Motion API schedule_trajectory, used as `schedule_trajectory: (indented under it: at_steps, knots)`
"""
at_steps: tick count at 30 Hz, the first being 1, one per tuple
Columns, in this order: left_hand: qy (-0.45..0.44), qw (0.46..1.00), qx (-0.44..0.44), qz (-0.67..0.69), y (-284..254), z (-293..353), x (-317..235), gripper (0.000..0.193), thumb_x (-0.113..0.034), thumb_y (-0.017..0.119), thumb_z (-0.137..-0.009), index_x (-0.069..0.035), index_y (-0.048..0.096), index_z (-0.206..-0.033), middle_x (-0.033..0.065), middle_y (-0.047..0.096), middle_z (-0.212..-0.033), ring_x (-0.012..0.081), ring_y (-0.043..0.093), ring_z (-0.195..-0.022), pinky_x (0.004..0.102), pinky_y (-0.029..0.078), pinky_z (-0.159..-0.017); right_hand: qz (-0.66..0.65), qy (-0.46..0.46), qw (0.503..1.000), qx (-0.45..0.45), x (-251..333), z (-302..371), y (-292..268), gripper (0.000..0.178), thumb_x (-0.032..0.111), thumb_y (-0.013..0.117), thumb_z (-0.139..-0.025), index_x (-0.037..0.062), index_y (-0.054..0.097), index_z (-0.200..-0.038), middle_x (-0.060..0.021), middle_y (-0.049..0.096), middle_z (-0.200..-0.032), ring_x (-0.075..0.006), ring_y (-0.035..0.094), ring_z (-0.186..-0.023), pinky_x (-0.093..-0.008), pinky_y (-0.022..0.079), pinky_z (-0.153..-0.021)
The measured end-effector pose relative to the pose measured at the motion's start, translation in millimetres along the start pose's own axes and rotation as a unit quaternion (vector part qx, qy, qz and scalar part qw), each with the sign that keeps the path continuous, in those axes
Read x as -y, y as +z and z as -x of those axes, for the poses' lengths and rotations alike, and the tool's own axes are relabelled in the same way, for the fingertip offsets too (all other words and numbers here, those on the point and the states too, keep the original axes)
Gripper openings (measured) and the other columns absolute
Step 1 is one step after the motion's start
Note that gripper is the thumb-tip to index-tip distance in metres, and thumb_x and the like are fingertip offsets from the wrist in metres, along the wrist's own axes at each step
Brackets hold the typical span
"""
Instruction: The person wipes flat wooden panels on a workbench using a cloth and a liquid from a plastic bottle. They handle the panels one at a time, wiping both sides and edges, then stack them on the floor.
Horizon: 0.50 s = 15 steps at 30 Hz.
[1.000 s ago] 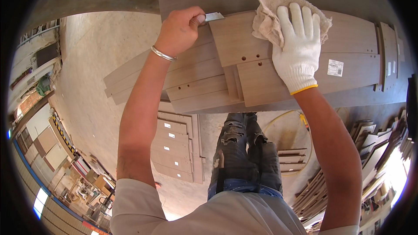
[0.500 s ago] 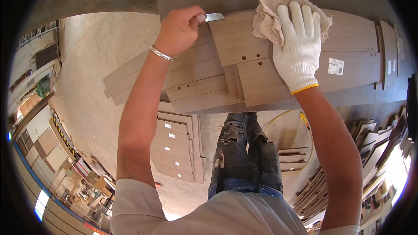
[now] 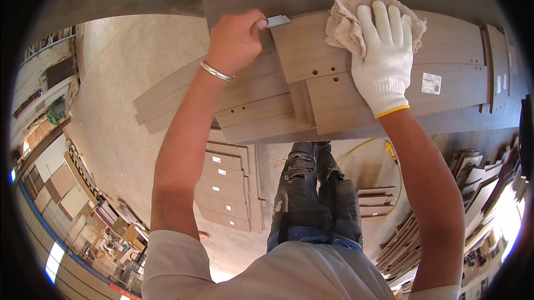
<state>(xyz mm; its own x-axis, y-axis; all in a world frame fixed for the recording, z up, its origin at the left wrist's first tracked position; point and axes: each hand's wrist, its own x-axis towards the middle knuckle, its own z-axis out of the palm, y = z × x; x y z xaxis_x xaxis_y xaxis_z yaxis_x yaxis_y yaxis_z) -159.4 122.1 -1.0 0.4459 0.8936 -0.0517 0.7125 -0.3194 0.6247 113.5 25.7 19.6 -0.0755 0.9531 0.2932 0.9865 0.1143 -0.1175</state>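
Observation:
My bare left hand (image 3: pixel 236 41) is closed around a flat metal blade (image 3: pixel 278 21), whose bright tip sticks out to the right. The blade lies at the far left corner of a grey-brown wood panel (image 3: pixel 303 38); whether it touches the edge I cannot tell. In a white knit glove, my right hand (image 3: pixel 385 44) lies flat with fingers stretched over a crumpled beige rag (image 3: pixel 349 13) on the panel. Right beside it is a second panel (image 3: pixel 456 86) with a white label (image 3: pixel 431 83). Drilled holes show near the panels' ends.
More panels (image 3: pixel 256 111) overhang the table's left side. Narrow boards (image 3: pixel 495 69) lie at the table's right end. Below, labelled panels (image 3: pixel 225 189) are stacked on the floor, with a yellow hose (image 3: pixel 356 147) and leaning boards (image 3: pixel 400 244) to the right.
My left hand and the blade have shifted very slightly to the right. The right hand stays flat on the rag, and the whole view has moved a little.

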Motion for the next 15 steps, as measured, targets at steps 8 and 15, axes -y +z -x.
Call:
schedule_trajectory:
  at_steps: [8, 15]
  knots:
    - [-0.046, 0.998, 0.033, -0.037, -5.1, -1.3, -8.9, 0.012, -0.007, 0.06, -0.099, -0.006, 0.071, -0.094, 0.0141, 0.069, -0.075, 0.0291, 0.059, -0.064, 0.0393, 0.048, -0.061, -0.002, 0.011, 1.0, 0.008, -0.1, -1.9, -0.2, 0.051, 0.017, 0.08, -0.078, 0.0094, 0.059, -0.124, -0.0116, 0.056, -0.123, -0.0368, 0.051, -0.115, -0.049, 0.042, -0.107]
    - [-0.063, 0.996, 0.045, -0.035, -5.9, 0.8, -9.5, 0.013, -0.006, 0.06, -0.091, -0.01, 0.072, -0.089, 0.0145, 0.072, -0.079, 0.04, 0.068, -0.075, 0.049, 0.052, -0.066, -0.014, -0.008, 1.0, -0.008, 0.1, -3.9, -2.1, 0.043, 0.018, 0.077, -0.084, 0.0081, 0.06, -0.122, -0.0126, 0.057, -0.121, -0.0377, 0.051, -0.113, -0.0501, 0.042, -0.105]
